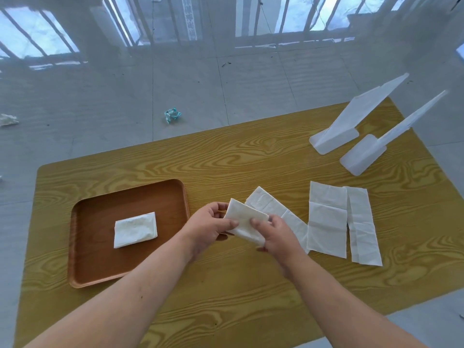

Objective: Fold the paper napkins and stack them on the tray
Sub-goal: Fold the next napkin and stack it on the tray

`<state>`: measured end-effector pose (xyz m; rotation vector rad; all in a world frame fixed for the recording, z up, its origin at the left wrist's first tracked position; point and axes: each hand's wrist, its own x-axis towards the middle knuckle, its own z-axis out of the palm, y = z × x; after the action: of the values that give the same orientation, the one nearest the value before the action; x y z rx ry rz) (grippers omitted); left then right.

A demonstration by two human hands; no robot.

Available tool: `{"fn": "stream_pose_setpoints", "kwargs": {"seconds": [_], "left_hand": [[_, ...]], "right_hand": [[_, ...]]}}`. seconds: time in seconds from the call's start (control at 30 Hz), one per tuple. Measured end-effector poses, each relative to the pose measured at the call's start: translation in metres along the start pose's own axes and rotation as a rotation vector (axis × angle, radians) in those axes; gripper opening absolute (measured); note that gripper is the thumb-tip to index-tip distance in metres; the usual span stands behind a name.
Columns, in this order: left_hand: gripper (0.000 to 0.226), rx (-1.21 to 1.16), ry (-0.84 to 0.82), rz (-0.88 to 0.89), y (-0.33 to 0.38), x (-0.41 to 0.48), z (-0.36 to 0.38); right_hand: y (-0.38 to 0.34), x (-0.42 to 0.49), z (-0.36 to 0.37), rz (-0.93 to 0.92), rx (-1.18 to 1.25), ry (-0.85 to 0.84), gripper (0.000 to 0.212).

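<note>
holding a white folded napkin [244, 219] just above the table [251, 297], the left hand [209, 228] pinches one end and the right hand [273, 236] pinches the other. it looks soft, thin and a bit bent. one folded napkin on the tray [135, 229] lies flat in the brown tray [88, 267]. three flat napkins [326, 219] lie open on the table beside the right hand.

Probably a home: tiled floor [125, 96], barred windows [37, 38] (view hazy).
</note>
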<state>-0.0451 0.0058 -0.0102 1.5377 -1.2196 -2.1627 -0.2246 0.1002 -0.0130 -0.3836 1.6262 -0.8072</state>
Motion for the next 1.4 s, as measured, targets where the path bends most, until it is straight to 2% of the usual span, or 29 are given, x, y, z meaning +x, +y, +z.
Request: {"fn": "stream_pose_setpoints", "kwargs": {"seconds": [0.03, 0.1, 0.23, 0.33, 0.4, 0.6, 0.9, 1.03, 1.17, 1.23, 1.33, 1.37, 1.4], "left_hand": [[0.046, -0.019, 0.003, -0.003, 0.002, -0.003, -0.007], [0.05, -0.046, 0.032, -0.003, 0.002, -0.012, -0.028], [0.027, -0.041, 0.147, 0.018, -0.004, -0.026, -0.062], [0.033, -0.041, 0.241, 0.023, -0.01, -0.038, -0.091], [0.04, 0.0, 0.292, 0.004, -0.016, -0.046, -0.114], [0.014, 0.231, 0.518, 0.015, -0.043, -0.065, -0.182], [0.035, 0.578, 0.7, -0.063, -0.065, -0.074, -0.238], [0.038, 0.645, 0.709, -0.082, -0.066, -0.071, -0.242], [0.03, 0.713, 0.742, -0.063, -0.061, -0.075, -0.237], [0.03, 0.847, 0.741, 0.043, -0.059, -0.079, -0.228], [0.026, 1.09, 0.605, 0.266, -0.054, -0.08, -0.204], [0.025, 1.151, 0.54, 0.321, -0.053, -0.077, -0.195], [0.026, 1.203, 0.474, 0.363, -0.051, -0.074, -0.184]], "right_hand": [[-0.007, 0.002, 0.006, 0.066, 0.111, -0.079, 0.04], [-0.017, 0.004, 0.025, 0.094, 0.16, -0.171, 0.022], [-0.03, 0.01, 0.063, 0.063, 0.117, -0.229, 0.018], [-0.037, 0.014, 0.094, 0.044, 0.073, -0.256, 0.021], [-0.04, 0.017, 0.117, 0.022, -0.042, -0.235, 0.02], [-0.042, 0.029, 0.181, -0.091, -0.397, -0.179, 0.014], [-0.048, 0.045, 0.239, -0.28, -0.882, -0.119, 0.029], [-0.05, 0.045, 0.247, -0.302, -0.989, -0.107, 0.03], [-0.05, 0.041, 0.245, -0.342, -1.051, -0.041, 0.026], [-0.047, 0.037, 0.235, -0.441, -1.063, 0.037, 0.025], [-0.039, 0.029, 0.2, -0.666, -1.053, 0.148, 0.014], [-0.035, 0.027, 0.184, -0.707, -1.064, 0.197, 0.015], [-0.03, 0.026, 0.165, -0.713, -1.081, 0.25, 0.026]]}}
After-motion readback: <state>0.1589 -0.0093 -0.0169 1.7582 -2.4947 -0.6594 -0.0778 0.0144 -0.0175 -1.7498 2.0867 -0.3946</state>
